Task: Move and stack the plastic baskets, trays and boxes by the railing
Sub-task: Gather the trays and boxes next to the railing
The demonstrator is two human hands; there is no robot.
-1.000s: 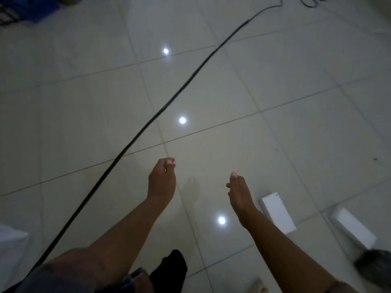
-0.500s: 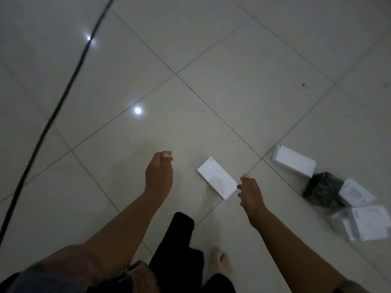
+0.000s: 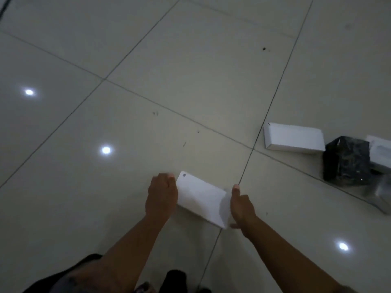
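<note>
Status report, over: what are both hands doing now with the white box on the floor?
Left hand and right hand at opposite ends of white box, grip unclear. Box on tiled floor. Second white box and black bag off right, clear.

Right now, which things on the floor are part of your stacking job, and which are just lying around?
Part of the job:
- white box between the left hand and right hand
- second white box further right
- pale boxes at the right edge, partly cut off

Just lying about:
- crumpled black bag
- small dark specks on the floor tiles
</note>
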